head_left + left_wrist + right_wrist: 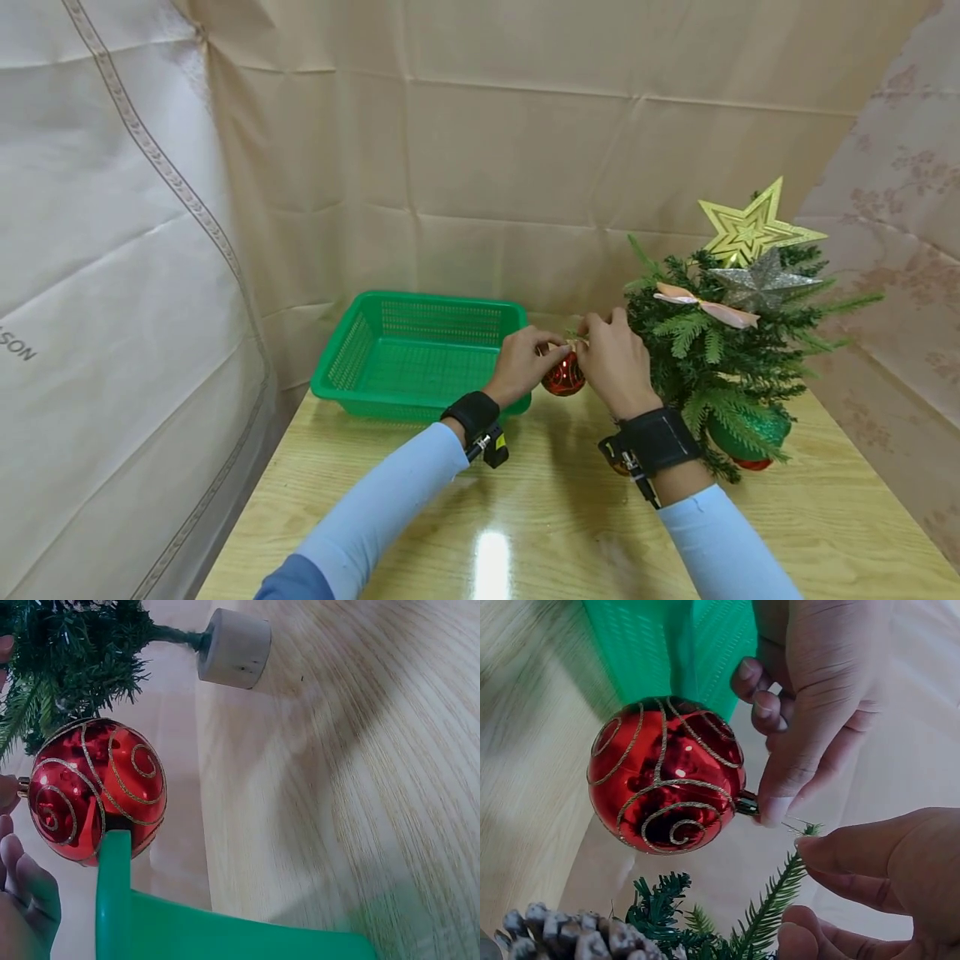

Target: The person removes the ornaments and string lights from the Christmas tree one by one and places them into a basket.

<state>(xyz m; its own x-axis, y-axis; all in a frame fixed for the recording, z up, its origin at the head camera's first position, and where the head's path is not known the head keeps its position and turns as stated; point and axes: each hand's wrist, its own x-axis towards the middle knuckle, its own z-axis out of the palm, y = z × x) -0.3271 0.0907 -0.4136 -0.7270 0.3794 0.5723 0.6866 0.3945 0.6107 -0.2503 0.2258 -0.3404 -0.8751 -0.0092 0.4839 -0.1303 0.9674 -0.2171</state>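
Note:
Between the two hands hangs a red Christmas bauble (564,377) with gold glitter swirls. My left hand (519,364) pinches it by the small metal cap at its top, between thumb and forefinger. A thin hook or wire end shows beyond those fingertips in the right wrist view. There, my right hand (877,889) pinches the tip of a green branch (769,904) between thumb and finger, close to that wire. The branch belongs to a small artificial Christmas tree (780,367) at the right. Whether the wire touches the branch I cannot tell.
A green plastic basket (420,367) stands left of the hands. The tree carries a gold star (752,231), a silver star (761,283), a pink bow (705,307), a green bauble (750,433) and a pine cone (577,937). Its pale round base (238,649) rests on the wooden table.

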